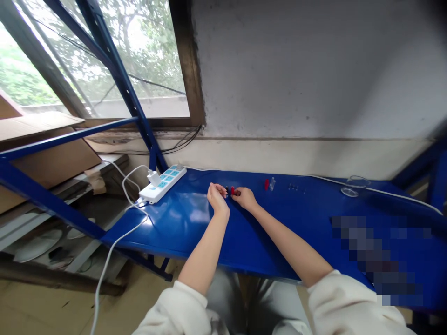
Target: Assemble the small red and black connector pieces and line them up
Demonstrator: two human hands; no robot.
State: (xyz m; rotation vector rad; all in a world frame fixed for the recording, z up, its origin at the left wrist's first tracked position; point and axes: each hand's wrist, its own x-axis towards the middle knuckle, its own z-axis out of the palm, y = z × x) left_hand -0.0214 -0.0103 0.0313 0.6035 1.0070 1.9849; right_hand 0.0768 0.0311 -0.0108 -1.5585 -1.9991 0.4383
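My left hand [218, 199] is over the blue tabletop with its fingers curled, fingertips at a small black piece [227, 189]. Close beside it, my right hand [246, 199] has its fingers pinched together on a small red piece [232, 190]. The two pieces lie almost end to end between my hands; whether they are joined I cannot tell. To the right of my hands are another small red piece [267, 184] and a clear plastic piece [272, 184], side by side. Several tiny dark parts [293, 187] lie farther right.
A white power strip [164, 184] with a plugged-in charger [153, 178] sits at the table's left end, its cable hanging over the edge. A clear round container [349, 191] stands at the back right. Blue metal posts [138, 111] rise at the left, before a window.
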